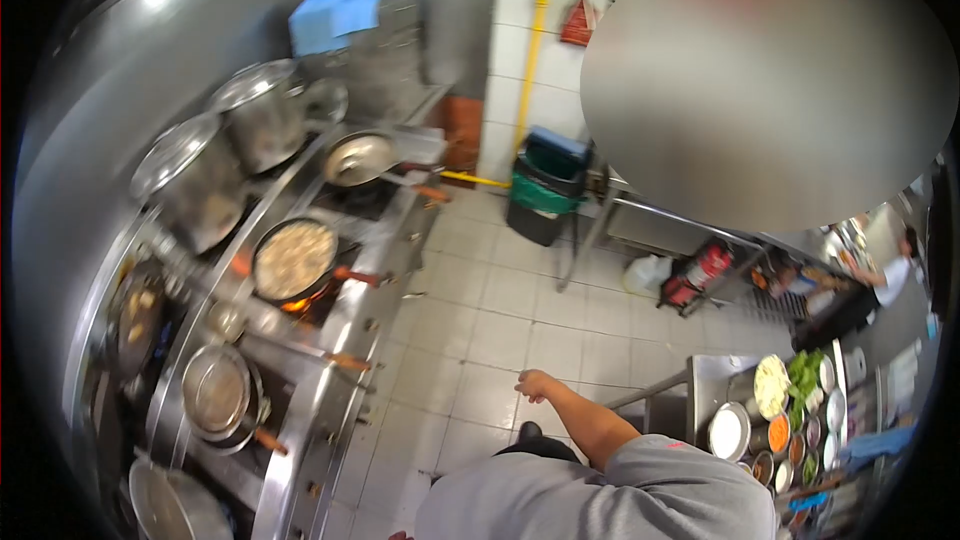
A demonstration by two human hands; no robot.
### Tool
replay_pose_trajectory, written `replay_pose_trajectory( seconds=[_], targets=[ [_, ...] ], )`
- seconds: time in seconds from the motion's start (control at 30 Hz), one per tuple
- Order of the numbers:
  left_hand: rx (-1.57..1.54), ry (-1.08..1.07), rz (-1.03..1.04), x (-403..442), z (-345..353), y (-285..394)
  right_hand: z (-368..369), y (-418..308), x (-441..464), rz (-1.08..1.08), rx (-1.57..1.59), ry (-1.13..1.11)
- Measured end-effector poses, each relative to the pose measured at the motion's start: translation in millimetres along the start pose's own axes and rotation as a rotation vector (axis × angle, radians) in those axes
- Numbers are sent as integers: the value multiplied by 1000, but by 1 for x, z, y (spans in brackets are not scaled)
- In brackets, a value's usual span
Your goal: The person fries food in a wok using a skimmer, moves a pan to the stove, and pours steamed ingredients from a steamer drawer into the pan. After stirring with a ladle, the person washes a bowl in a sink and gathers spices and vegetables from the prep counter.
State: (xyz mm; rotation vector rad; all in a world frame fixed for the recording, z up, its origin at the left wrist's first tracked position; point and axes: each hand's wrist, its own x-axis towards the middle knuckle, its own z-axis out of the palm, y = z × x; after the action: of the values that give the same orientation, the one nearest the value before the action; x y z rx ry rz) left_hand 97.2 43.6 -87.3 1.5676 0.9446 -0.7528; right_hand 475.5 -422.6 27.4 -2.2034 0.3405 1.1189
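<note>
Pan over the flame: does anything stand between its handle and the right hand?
Nothing visible does: only tiled floor and the stove's front edge appear between the right hand and the pan's handle.

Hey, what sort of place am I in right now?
Most likely a commercial kitchen, perhaps a restaurant's. A pan of food sits over a flame on the stove, with large metal pots behind, and containers of ingredients crowd a counter.

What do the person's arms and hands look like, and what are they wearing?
The right hand wears no glove, and its forearm is bare below a loose, short grey sleeve with a small red mark. Only a sliver of the left hand shows.
</note>
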Motion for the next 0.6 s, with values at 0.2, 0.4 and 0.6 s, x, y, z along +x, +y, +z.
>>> replay_pose_trajectory(
  seconds=[0.2, 0.4, 0.6],
  targets=[
    [20, -97, -19, 8, 75, 132, -40, 171, -28, 162, 352, 12],
    [198, -204, 53, 35, 170, 244, -68, 291, -27, 315, 378, -64],
    [311, -284, 117, 57, 248, 335, -117, 332, -40, 203, 668, 171]
  ],
)
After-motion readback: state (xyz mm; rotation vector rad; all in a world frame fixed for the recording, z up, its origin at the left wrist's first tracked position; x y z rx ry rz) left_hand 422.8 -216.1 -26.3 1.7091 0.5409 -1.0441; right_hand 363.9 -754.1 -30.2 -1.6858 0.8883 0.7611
